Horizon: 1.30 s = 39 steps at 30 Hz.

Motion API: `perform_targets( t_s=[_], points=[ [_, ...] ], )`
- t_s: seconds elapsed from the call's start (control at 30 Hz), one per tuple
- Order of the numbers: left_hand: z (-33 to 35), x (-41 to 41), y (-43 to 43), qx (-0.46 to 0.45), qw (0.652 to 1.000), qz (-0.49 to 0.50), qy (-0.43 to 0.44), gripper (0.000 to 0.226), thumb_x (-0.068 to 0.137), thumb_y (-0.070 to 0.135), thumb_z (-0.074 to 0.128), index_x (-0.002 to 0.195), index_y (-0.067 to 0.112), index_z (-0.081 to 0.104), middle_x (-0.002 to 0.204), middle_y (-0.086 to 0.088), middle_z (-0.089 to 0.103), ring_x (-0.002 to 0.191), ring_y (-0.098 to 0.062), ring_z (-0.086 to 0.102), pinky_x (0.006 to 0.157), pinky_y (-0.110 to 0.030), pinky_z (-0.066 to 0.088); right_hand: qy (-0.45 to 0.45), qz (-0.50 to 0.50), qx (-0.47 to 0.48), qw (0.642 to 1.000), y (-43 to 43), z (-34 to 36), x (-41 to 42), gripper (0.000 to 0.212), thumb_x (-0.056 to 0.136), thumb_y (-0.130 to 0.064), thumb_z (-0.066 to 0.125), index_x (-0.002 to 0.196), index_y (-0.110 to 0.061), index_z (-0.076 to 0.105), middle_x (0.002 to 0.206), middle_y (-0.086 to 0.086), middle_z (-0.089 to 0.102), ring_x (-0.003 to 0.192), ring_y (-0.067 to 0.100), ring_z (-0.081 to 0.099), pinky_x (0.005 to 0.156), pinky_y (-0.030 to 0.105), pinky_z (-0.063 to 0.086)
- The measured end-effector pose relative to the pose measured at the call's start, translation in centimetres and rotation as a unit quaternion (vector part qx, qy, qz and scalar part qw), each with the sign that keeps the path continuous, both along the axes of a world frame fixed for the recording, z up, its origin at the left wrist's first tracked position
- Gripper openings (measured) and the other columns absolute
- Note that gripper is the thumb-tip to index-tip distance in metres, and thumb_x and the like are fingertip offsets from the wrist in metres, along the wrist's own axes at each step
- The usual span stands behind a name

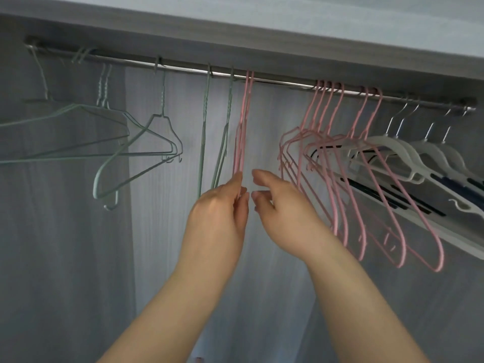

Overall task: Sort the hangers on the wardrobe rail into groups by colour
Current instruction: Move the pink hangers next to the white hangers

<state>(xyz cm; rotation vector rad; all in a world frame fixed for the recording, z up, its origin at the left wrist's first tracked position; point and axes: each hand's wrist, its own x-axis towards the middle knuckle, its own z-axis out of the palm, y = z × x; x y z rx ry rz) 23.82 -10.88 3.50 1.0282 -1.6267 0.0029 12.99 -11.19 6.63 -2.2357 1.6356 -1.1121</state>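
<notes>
The left hand [222, 205] has its fingers closed together around the lower ends of two pink wire hangers [243, 121] that hang edge-on near the middle of the rail, pinching them so they stay paired and can slide as one. The right hand [275, 200] hovers just beside it, fingers loosely curled toward the same hangers; whether the fingertips touch the wire I cannot tell, and it seems to hold nothing. It looks placed to take the pair or steady it for a push rightward.

Just left of the held pair hang two green wire hangers [217, 121], also edge-on, so the pink pair sits at the border of the green side. Farther left more green hangers [146, 142] are spread loosely, some tilted and crossing each other. To the right, past a bare stretch of the metal rail [282, 83], a bunch of pink hangers [340, 153] is packed close, and beyond it white plastic hangers [408, 150] with dark strips crowd the far right end.

Judging by this layout the sorting is nearly done: the held pair likely belongs across the gap with the pink bunch
</notes>
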Motion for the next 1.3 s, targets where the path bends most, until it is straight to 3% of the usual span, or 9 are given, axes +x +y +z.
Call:
perform_targets(
  t_s=[0.13, 0.23, 0.4, 0.47, 0.57, 0.73, 0.8, 1.03, 1.3],
  points=[
    [0.2, 0.3, -0.6, 0.025, 0.998, -0.02, 0.048, 0.035, 0.092, 0.016, 0.048, 0.127, 0.013, 0.051, 0.101, -0.011, 0.07, 0.086, -0.019, 0.064, 0.071, -0.009, 0.038, -0.066, 0.009, 0.054, 0.996, -1.2, -0.7, 0.0, 0.049, 0.098, -0.019, 0.036, 0.145, -0.023, 0.022, 0.148, -0.001, 0.035, 0.129, 0.015, 0.042, 0.109, 0.029, 0.034],
    [1.8, 0.5, -1.1, 0.008, 0.997, -0.014, 0.077, 0.032, 0.092, 0.014, 0.048, 0.123, 0.012, 0.054, 0.107, -0.008, 0.069, 0.088, -0.009, 0.06, 0.069, 0.0, 0.038, -0.129, 0.018, 0.065, 0.989, -1.5, -1.7, 0.2, 0.05, 0.097, -0.02, 0.039, 0.144, -0.024, 0.024, 0.142, -0.002, 0.04, 0.116, 0.012, 0.049, 0.096, 0.022, 0.039],
    [5.1, 0.2, -1.6, -0.053, 0.996, 0.006, 0.065, 0.029, 0.092, 0.01, 0.042, 0.113, 0.009, 0.063, 0.096, -0.011, 0.071, 0.082, -0.023, 0.064, 0.071, -0.026, 0.049, -0.157, 0.022, 0.089, 0.983, -1.5, -3.5, 0.0, 0.047, 0.096, -0.022, 0.042, 0.141, -0.024, 0.029, 0.137, -0.004, 0.042, 0.108, 0.004, 0.045, 0.072, 0.003, 0.036],
    [6.2, 0.2, -1.8, -0.077, 0.995, 0.02, 0.061, 0.028, 0.091, 0.007, 0.042, 0.107, 0.007, 0.065, 0.088, -0.013, 0.071, 0.077, -0.023, 0.062, 0.068, -0.024, 0.045, -0.154, 0.024, 0.101, 0.983, -1.3, -4.0, -0.2, 0.047, 0.096, -0.022, 0.044, 0.14, -0.025, 0.029, 0.137, -0.004, 0.042, 0.11, 0.004, 0.046, 0.076, 0.005, 0.037],
    [7.3, 0.2, -1.9, -0.082, 0.994, 0.028, 0.068, 0.026, 0.088, 0.002, 0.042, 0.099, 0.002, 0.065, 0.085, -0.017, 0.07, 0.076, -0.03, 0.064, 0.072, -0.039, 0.053, -0.158, 0.019, 0.11, 0.981, -1.3, -4.7, -0.5, 0.048, 0.095, -0.023, 0.046, 0.14, -0.025, 0.029, 0.137, -0.004, 0.042, 0.117, 0.008, 0.048, 0.089, 0.016, 0.037],
    [7.1, -0.2, -1.9, -0.084, 0.994, 0.037, 0.059, 0.03, 0.088, 0.001, 0.042, 0.109, 0.005, 0.063, 0.091, -0.018, 0.07, 0.083, -0.03, 0.065, 0.076, -0.032, 0.051, -0.178, -0.003, 0.1, 0.979, -1.5, -5.6, -1.1, 0.047, 0.094, -0.019, 0.048, 0.138, -0.023, 0.032, 0.135, -0.001, 0.044, 0.109, 0.007, 0.047, 0.088, 0.015, 0.036],
    [7.0, -0.2, -1.9, -0.091, 0.994, 0.03, 0.06, 0.03, 0.088, 0.002, 0.042, 0.11, 0.004, 0.063, 0.092, -0.02, 0.07, 0.084, -0.032, 0.065, 0.078, -0.04, 0.053, -0.184, -0.004, 0.104, 0.977, -1.4, -6.1, -1.2, 0.047, 0.094, -0.019, 0.049, 0.138, -0.023, 0.032, 0.134, -0.002, 0.044, 0.11, 0.006, 0.048, 0.089, 0.016, 0.037],
    [8.6, -0.1, -4.1, -0.076, 0.995, 0.045, 0.045, 0.025, 0.084, -0.003, 0.038, 0.09, -0.007, 0.062, 0.084, -0.025, 0.067, 0.077, -0.036, 0.064, 0.075, -0.049, 0.051, -0.184, -0.002, 0.121, 0.975, -0.5, -7.1, -1.3, 0.05, 0.094, -0.023, 0.047, 0.139, -0.028, 0.027, 0.133, -0.006, 0.041, 0.117, 0.007, 0.048, 0.092, 0.019, 0.04],
    [8.3, 0.2, -4.9, -0.038, 0.997, 0.059, 0.028, 0.027, 0.083, -0.005, 0.037, 0.085, 0.0, 0.064, 0.085, -0.025, 0.068, 0.079, -0.036, 0.063, 0.075, -0.045, 0.051, -0.16, 0.003, 0.163, 0.974, 0.9, -9.1, -1.3, 0.054, 0.094, -0.024, 0.049, 0.141, -0.027, 0.023, 0.134, -0.007, 0.04, 0.114, 0.005, 0.048, 0.092, 0.015, 0.039]
  ],
)
